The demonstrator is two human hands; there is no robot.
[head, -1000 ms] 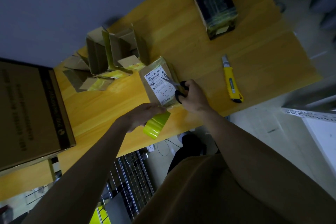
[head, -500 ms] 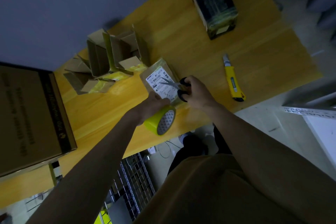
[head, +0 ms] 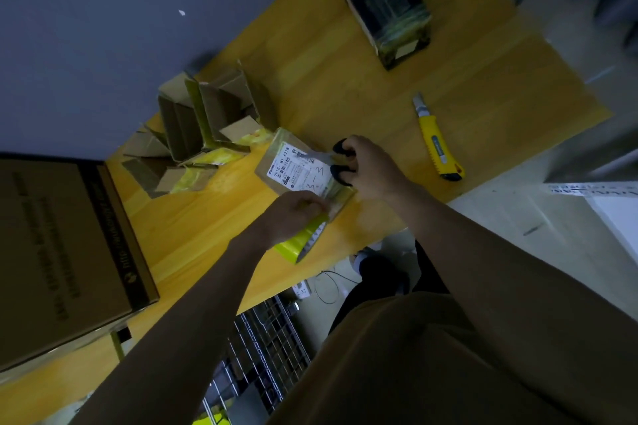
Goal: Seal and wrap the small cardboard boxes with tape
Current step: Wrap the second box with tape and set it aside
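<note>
A small cardboard box (head: 293, 162) with a white shipping label lies on the yellow wooden table (head: 345, 86), near its front edge. My left hand (head: 293, 214) grips a yellow tape roll (head: 303, 240) at the box's near edge, with a strip of tape running onto the box. My right hand (head: 371, 166) grips black-handled scissors (head: 340, 160), whose blades lie over the label. Two opened small boxes (head: 207, 121) with loose flaps and yellow tape scraps stand left of it.
A yellow utility knife (head: 435, 143) lies right of my hands. A dark wrapped box (head: 383, 0) sits at the table's far end. A large brown carton (head: 62, 252) fills the left. A wire rack (head: 266, 352) stands under the table edge.
My left hand swung the tape roll down off the box edge, then brought it back up against the box. My right hand with the scissors shifted slightly right over the label.
</note>
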